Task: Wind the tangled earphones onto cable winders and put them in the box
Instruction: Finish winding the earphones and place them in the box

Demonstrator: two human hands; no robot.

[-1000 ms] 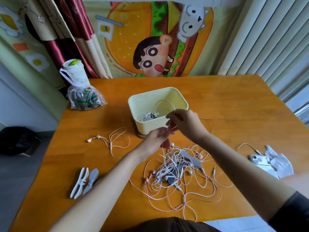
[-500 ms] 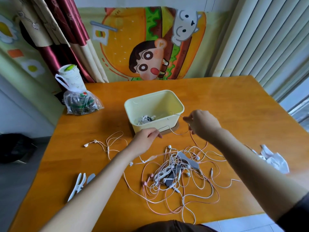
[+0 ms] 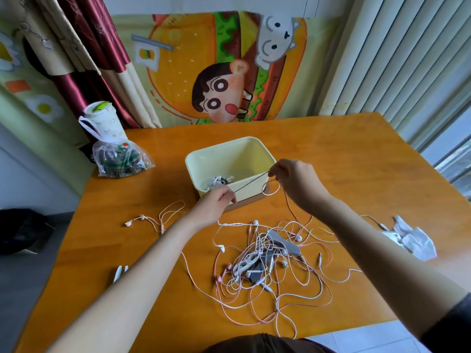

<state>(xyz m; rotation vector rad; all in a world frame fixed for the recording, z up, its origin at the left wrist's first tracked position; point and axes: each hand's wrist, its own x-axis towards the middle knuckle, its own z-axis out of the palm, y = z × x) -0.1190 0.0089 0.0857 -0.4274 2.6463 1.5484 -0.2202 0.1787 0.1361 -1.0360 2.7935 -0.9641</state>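
Two hands share one cable. The left hand pinches it low, by the near corner of the cream box. The right hand pinches it higher, so a stretch of cable runs taut between them across the box's front. A small loop hangs under the right hand, and a pink lead drops from there into the tangled earphones heaped on the worktop just in front of us.

We judge this to be the freeing step: one set is picked out of the heap but not wound. The box holds what looks like a wound bundle, so most of the job remains.

Next we would follow that lead down and lift it clear without tightening the knots. Then we need a winder. A grey cable winder lies buried in the heap, and white winders peek out beside the left forearm.

As for writing, the plastic bag shows a few printed letters and the cup some faint marks. We cannot read either.
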